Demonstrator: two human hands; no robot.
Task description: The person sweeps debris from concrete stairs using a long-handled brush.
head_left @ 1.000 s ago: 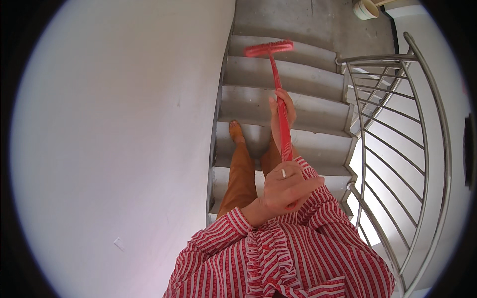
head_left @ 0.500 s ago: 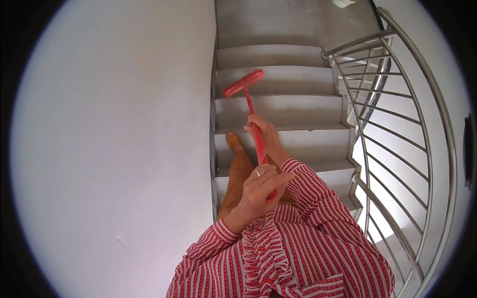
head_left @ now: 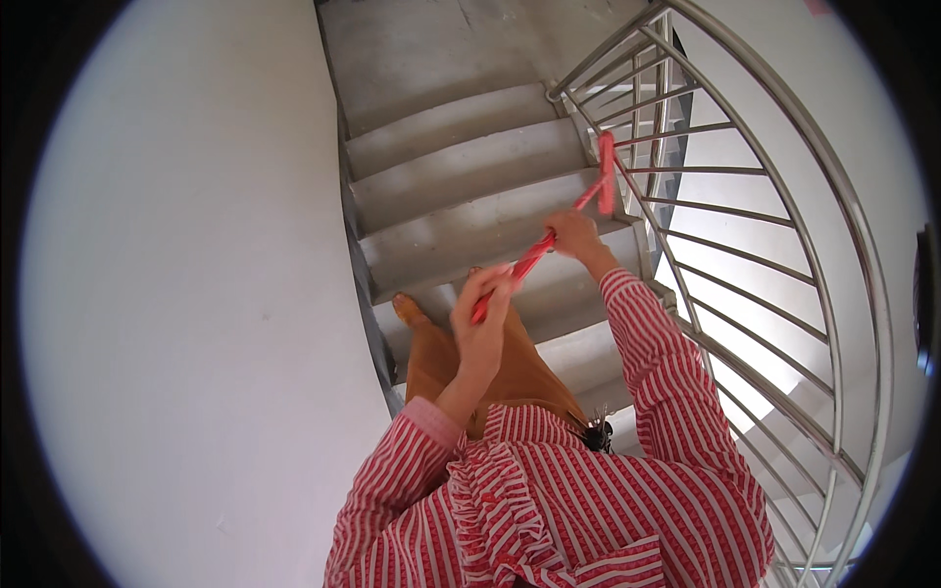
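Observation:
Both my hands hold a red long-handled brush with a T-shaped head. My left hand is closed around the rear end of the handle, close to my body. Farther up the handle, toward the head, my right hand grips it. The brush slants up to the right. Its head is turned almost upright in the picture and overlaps the right end of the grey steps beside the metal railing; whether it touches either cannot be told. Motion blurs the head a little.
A curved steel handrail with several thin bars runs along the right. To the left rises a plain white wall. My feet, in tan shoes, stand on the stairs. A dark bunch, perhaps keys, hangs at my waist.
The brush head has swung right, from the steps' left-middle to their right end by the railing. My view has turned, and the white container at the top is out of sight.

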